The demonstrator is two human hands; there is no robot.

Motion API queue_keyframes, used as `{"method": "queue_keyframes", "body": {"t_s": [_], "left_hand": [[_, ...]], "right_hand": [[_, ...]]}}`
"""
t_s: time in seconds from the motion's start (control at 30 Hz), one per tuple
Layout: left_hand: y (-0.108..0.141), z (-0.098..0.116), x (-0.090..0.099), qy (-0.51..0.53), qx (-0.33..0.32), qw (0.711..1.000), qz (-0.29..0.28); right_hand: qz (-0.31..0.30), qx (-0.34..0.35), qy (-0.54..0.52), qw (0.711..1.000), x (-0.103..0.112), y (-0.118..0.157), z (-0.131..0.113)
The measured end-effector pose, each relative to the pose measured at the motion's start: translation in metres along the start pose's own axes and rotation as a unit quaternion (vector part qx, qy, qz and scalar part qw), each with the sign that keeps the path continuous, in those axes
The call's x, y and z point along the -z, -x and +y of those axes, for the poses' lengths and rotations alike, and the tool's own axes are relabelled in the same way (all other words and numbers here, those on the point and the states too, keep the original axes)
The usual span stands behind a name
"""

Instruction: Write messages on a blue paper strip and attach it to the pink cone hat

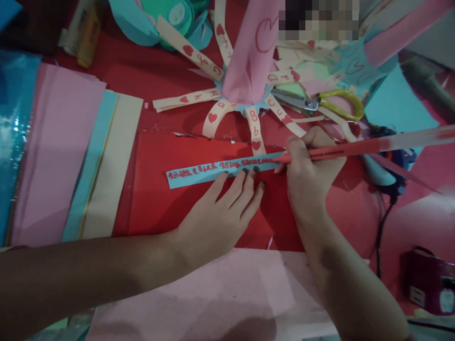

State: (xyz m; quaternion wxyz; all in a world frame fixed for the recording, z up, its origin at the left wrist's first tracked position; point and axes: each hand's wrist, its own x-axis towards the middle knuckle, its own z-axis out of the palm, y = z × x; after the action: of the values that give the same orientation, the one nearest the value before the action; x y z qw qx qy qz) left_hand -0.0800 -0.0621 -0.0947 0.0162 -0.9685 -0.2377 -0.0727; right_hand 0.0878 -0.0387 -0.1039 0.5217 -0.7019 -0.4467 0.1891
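A light blue paper strip [179, 179] lies slantwise on a bright red sheet [159, 208], with red handwriting along most of its length. My left hand [227, 213] rests flat, its fingers stretched out and their tips on the strip's lower edge. Closed around a red pen [330, 152] is my right hand [309, 175], and the pen's tip touches the strip near its right end. Just above stands a rolled pink paper tube [249, 52] on a blue base, ringed by cream strips [253, 125] bearing red letters and hearts.
Yellow-handled scissors [341, 104] lie right of the tube. Pink paper [67, 142], blue and cream sheets are layered at the left. A dark glue gun [391, 184] with a cord and a purple box [432, 279] sit at the right. Pink paper [213, 293] covers the near side.
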Motion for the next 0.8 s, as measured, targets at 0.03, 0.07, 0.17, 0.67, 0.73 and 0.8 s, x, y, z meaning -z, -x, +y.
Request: {"method": "queue_keyframes", "body": {"t_s": [0.03,0.07,0.17,0.67,0.73,0.8], "left_hand": [[0.0002,0.0004,0.0001,-0.002,0.001,1.0,-0.002],[0.0004,0.0008,0.0002,-0.003,0.003,1.0,-0.002],[0.001,0.0017,0.0001,-0.008,0.008,1.0,-0.001],[0.0014,0.003,0.0036,-0.052,0.042,0.998,0.01],[0.0006,0.0033,0.0043,-0.058,0.045,0.997,0.013],[0.0007,0.0039,0.0052,-0.062,0.049,0.997,0.014]], "right_hand": [[-0.003,0.0,-0.004,1.0,-0.0002,0.0,0.0004],[-0.009,-0.002,-0.007,1.0,-0.0004,0.0,0.0007],[-0.019,-0.009,-0.023,1.0,-0.0009,0.0002,0.0014],[-0.091,-0.012,-0.074,0.993,-0.0009,-0.0012,-0.0017],[-0.097,-0.003,-0.076,0.992,-0.001,-0.0014,-0.0019],[-0.106,0.003,-0.077,0.991,-0.0012,-0.0016,-0.0018]]}}
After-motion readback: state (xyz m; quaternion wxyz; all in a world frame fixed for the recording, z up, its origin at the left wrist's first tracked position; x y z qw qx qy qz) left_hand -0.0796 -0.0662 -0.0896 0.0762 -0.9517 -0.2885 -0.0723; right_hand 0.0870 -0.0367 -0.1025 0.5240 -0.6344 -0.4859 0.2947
